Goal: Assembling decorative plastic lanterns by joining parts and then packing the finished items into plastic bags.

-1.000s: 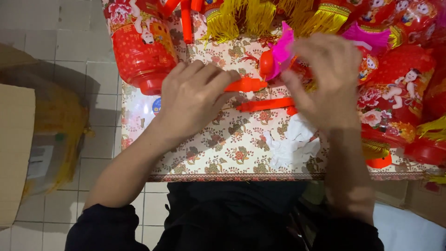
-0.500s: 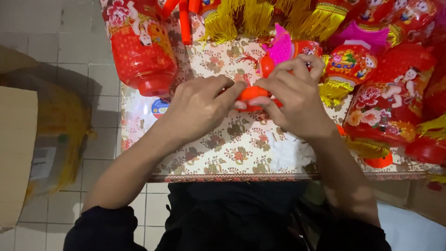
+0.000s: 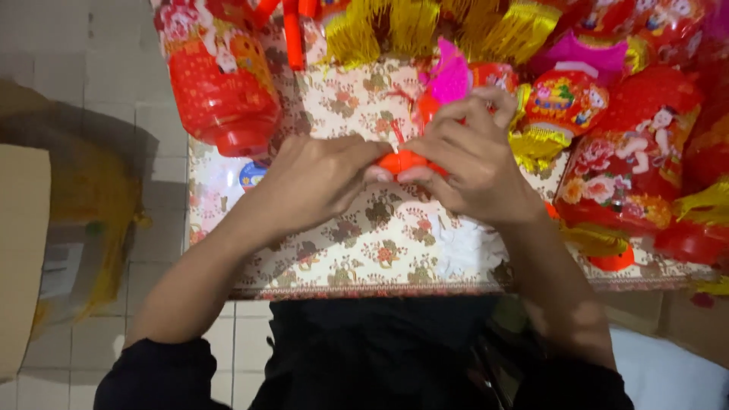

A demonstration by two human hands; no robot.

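- A small table [image 3: 380, 250] covered in a floral-patterned cloth fills the centre of the view.
- Pale square floor tiles [image 3: 91, 68] spread from nine to eleven o'clock, dimly lit and shadowed.
- A brown cardboard box [image 3: 21, 250] sits at nine o'clock on the floor.
- Yellowish plastic wrapping [image 3: 99, 205] lies just beside it.

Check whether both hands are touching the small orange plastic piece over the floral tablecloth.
Touching. The head view shows the left hand and right hand meeting around the orange plastic piece, fingertips of each pressed against it with no gap.
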